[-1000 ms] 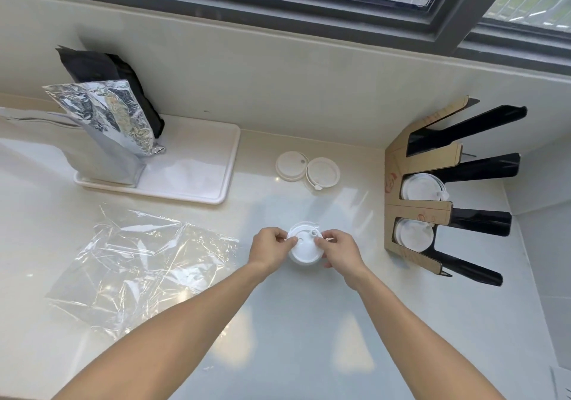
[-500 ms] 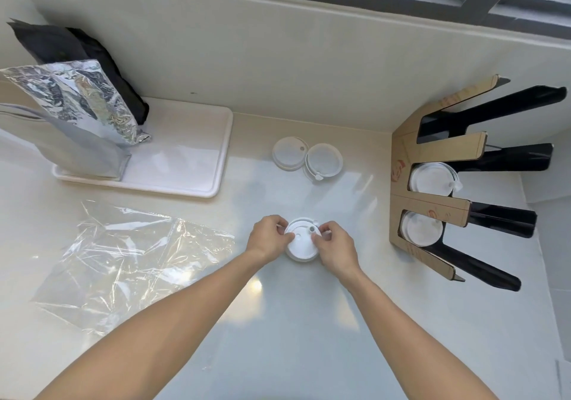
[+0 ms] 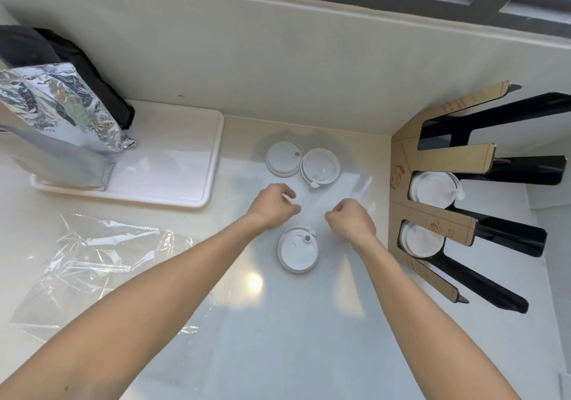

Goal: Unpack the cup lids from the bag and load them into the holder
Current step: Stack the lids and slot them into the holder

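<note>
Hovering curled and empty, left hand [image 3: 273, 206] and right hand [image 3: 350, 220] leave three lids [image 3: 297, 249] on the table [image 3: 278, 337]; holder [image 3: 432, 214] has two slots filled.

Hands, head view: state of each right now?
Left hand: fingers curled, something thin and clear apparently pinched; cannot tell.
Right hand: fingers curled, same; cannot tell.
Lid stack lies untouched between the wrists.

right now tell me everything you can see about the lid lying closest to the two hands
The nearest lid is a round white cup lid, plastic by its look, with a raised rim, a small round sip hole near its far edge and a little tab beside it. It lies flat, alone on the pale counter, top up it seems, just behind both hands. Neither hand touches it.
</note>
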